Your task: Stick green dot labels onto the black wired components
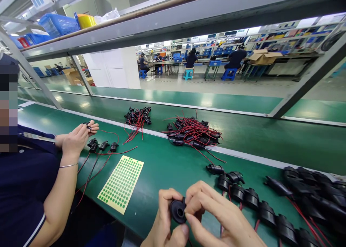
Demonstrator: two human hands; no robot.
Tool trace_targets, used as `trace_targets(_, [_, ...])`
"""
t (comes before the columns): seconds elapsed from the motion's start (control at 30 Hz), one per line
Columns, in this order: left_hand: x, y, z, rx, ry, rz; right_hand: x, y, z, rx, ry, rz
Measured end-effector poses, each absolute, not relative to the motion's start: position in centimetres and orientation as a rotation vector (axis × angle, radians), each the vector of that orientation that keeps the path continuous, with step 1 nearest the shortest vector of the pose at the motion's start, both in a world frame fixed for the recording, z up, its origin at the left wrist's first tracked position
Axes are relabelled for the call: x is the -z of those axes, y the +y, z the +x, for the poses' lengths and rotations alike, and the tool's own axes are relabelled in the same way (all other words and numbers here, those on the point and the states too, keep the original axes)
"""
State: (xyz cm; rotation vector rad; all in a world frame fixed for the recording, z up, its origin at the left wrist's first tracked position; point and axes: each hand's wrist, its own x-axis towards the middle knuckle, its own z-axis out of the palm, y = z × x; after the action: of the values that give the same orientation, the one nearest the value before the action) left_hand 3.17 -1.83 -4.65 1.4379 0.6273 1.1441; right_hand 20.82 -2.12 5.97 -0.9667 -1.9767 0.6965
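Low in the middle, my left hand [168, 221] is closed around a black round plastic part [176, 214], whose flat face with a central hole is turned towards me. The thumb and fingers of my right hand [213, 214] pinch the right edge of the same part. Whether a smaller piece lies between those fingertips is hidden. To the right of my hands, a slanting row of black cylindrical parts [251, 198] with red and black wires stands on the green table [162, 167]. A sheet of green round stickers [121, 184] lies to the left.
A co-worker's hands [81, 133] hold a black part at the left, beside several wired parts [104, 146]. Two wired heaps, one smaller [137, 118] and one larger [193, 131], lie farther back. More black parts [313, 193] pile up at right. A shelf beam [151, 18] crosses overhead.
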Motion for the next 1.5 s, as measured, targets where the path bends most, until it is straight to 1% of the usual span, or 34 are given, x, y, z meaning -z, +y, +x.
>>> trace_targets(0.13, [5.3, -1.7, 3.5, -1.212, 0.568, 1.437, -5.6, -2.5, 20.6, -0.660, -1.996, -0.949])
trace_targets(0.27, [5.6, -1.7, 3.9, -1.312, 0.518, 1.459, -5.6, -2.4, 20.3, -0.704, -1.970, -0.933])
trace_targets(0.33, [5.2, -1.8, 4.2, -1.371, 0.487, 1.483, -5.6, -2.3, 20.3, -0.790, -1.914, -0.930])
trace_targets(0.5, [3.8, -2.2, 4.6, -1.438, 0.483, 1.487, -5.2, -2.0, 20.1, -1.159, -1.783, -0.989])
trace_targets(0.6, [3.5, -2.2, 4.3, -1.389, 0.485, 1.371, -4.4, -1.6, 19.6, -1.204, -1.734, -0.990])
trace_targets(0.67, [3.3, -2.0, 4.0, -1.333, 0.444, 1.242, -4.0, -1.3, 19.4, -1.150, -1.741, -0.956])
trace_targets(0.73, [2.8, -1.7, 3.7, -1.273, 0.413, 1.121, -4.0, -1.0, 19.6, -1.026, -1.806, -0.890])
trace_targets(0.87, [1.3, -1.4, 3.2, -1.114, 0.390, 0.934, -5.1, -0.7, 21.1, -0.530, -2.035, -0.728])
trace_targets(0.97, [0.6, -1.5, 3.2, -1.053, 0.415, 0.862, -5.9, -0.6, 21.7, -0.305, -2.197, -0.654])
trace_targets(1.13, [0.6, -1.9, 3.0, -1.007, 0.476, 0.890, -5.5, -0.5, 21.1, -0.143, -2.254, -0.592])
trace_targets(1.3, [0.4, -2.0, 2.7, -0.937, 0.434, 0.898, -2.9, -0.4, 20.8, 0.130, -2.159, -0.485])
trace_targets(1.5, [0.1, -2.3, 3.1, -0.949, 0.433, 0.892, -0.5, -1.0, 20.4, 0.085, -2.056, -0.517])
